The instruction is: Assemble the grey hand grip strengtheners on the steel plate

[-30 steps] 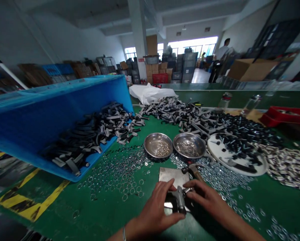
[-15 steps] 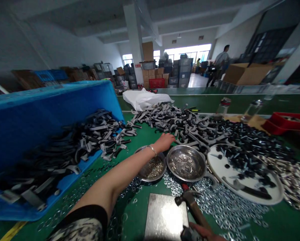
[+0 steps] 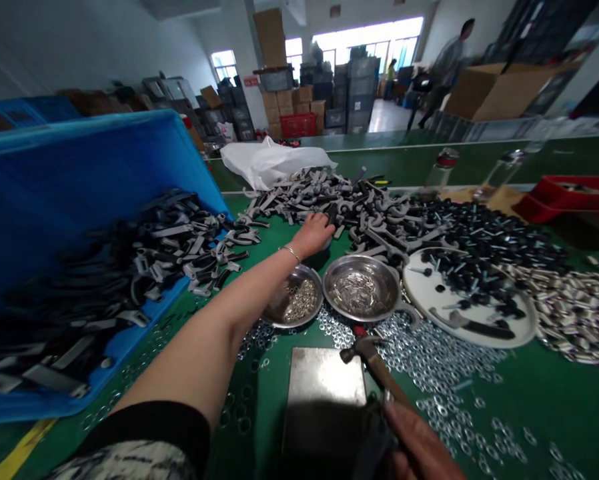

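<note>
My left hand (image 3: 315, 235) reaches over the steel bowls to the near edge of a heap of grey-and-black handle parts (image 3: 379, 220). Its fingers are curled round one dark handle part (image 3: 332, 213). At the lower right, my right hand (image 3: 422, 437) is closed on a dark part (image 3: 374, 437), blurred and in shadow, with a small bright metal tip near the thumb. A claw hammer (image 3: 377, 367) lies just beyond that hand, its head by the corner of a flat steel plate (image 3: 327, 373). The hammer's handle end is hidden by my right hand.
A blue crate (image 3: 104, 153) of handle parts stands left. Two steel bowls (image 3: 324, 283) hold small metal pieces. Loose washers (image 3: 429, 367) spread around them. A white plate (image 3: 429, 303) with black-headed bolts, metal sleeves (image 3: 579, 313), glass bottles (image 3: 442, 170) and a red tray (image 3: 569, 197) are right.
The view has tipped downward, so the bench sits higher in the picture. My left hand has closed round a handle part at the heap. My right hand and its dark part have come further into view.
</note>
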Tool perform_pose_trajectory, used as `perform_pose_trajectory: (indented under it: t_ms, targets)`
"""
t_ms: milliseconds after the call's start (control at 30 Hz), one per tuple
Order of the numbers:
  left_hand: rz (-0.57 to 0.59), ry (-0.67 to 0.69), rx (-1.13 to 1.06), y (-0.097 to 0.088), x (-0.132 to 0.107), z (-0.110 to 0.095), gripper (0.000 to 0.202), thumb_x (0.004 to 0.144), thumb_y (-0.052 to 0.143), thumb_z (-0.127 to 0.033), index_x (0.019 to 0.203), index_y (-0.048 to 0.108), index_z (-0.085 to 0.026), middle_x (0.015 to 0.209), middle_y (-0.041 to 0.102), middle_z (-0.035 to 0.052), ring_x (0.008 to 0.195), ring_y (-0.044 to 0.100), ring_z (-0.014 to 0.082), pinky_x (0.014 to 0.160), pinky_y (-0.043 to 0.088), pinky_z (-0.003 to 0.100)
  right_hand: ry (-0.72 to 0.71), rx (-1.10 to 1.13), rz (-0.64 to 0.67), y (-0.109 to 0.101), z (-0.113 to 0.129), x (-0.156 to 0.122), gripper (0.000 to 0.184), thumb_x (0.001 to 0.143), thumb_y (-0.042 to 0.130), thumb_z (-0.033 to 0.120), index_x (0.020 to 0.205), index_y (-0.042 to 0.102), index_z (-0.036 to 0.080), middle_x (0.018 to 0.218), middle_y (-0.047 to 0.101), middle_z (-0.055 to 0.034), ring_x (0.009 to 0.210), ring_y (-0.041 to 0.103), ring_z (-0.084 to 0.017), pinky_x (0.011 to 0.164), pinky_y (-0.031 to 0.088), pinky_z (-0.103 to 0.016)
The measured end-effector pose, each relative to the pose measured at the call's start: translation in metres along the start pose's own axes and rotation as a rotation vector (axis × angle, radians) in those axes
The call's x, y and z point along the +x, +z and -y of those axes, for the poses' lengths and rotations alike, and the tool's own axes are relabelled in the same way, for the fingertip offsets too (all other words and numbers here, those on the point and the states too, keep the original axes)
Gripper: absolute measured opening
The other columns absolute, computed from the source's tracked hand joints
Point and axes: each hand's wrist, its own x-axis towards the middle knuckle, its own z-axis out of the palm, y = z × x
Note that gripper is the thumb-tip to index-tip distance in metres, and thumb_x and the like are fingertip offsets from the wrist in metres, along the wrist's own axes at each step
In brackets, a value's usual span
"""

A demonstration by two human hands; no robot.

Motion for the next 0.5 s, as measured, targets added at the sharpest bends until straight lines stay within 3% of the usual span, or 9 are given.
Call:
perform_pose_trajectory:
  t_ms: [67,133,233,300,400,500]
  targets:
    - [-0.204,-0.071,0.021,-0.037,-0.022,-0.004,0.027,0.092,0.047,-0.012,0.112,0.065,-0.017,0.133,0.053,0.0146,0.139,0.028,0.0335,0.111,0.021,0.055,0.001,0.035,-0.007,0.004,0.008,-0.005,0.047,0.089,0.050,0.068,0.090,0.067,0.024,0.084,0.070,-0.0060,0.076,0.068,-0.022,0.067,0.056,-0.033]
    - [-0.330,-0.153,-0.016,-0.075,-0.056,-0.017,0.020,0.092,0.051,-0.017,0.108,0.063,-0.019,0.137,0.051,0.0119,0.141,0.027,0.0332,0.113,0.020,0.055,-0.044,-0.036,-0.014,0.007,0.014,-0.008,0.043,0.092,0.049,0.062,0.093,0.064,0.022,0.084,0.069,-0.0045,0.073,0.065,-0.019,0.068,0.054,-0.031]
    - [-0.286,-0.336,-0.218,-0.113,-0.136,-0.062,0.015,0.091,0.059,-0.029,0.101,0.057,-0.017,0.111,0.063,0.0118,0.118,0.052,0.0305,0.104,0.036,0.051,-0.231,-0.338,-0.109,0.015,0.020,-0.013,0.037,0.093,0.050,0.057,0.091,0.062,0.022,0.083,0.068,-0.0040,0.074,0.064,-0.021,0.069,0.050,-0.031]
    - [-0.178,-0.495,-0.538,-0.117,-0.199,-0.105,0.026,0.091,0.060,-0.041,0.101,0.051,-0.018,0.087,0.065,0.0067,0.086,0.064,0.0233,0.083,0.050,0.040,-0.365,-0.546,-0.176,0.024,0.022,-0.018,0.032,0.094,0.049,0.052,0.088,0.059,0.023,0.083,0.068,-0.0044,0.078,0.064,-0.022,0.072,0.047,-0.031]
    - [0.052,-0.638,-1.213,-0.098,-0.281,-0.173,0.035,0.098,0.040,-0.056,0.104,0.043,-0.021,0.069,0.063,-0.0003,0.053,0.059,0.0148,0.054,0.047,0.026,-0.465,-0.699,-0.148,0.041,0.023,-0.029,0.027,0.096,0.044,0.048,0.085,0.052,0.025,0.076,0.066,-0.0035,0.071,0.064,-0.023,0.067,0.045,-0.031]
    - [0.035,-0.783,-1.468,-0.083,-0.327,-0.226,0.043,0.098,0.033,-0.062,0.105,0.043,-0.021,0.057,0.057,-0.0038,0.043,0.051,0.0128,0.043,0.039,0.022,-0.505,-0.760,-0.091,0.057,0.023,-0.040,0.025,0.096,0.042,0.047,0.085,0.048,0.026,0.072,0.065,-0.0029,0.065,0.064,-0.023,0.064,0.043,-0.031]
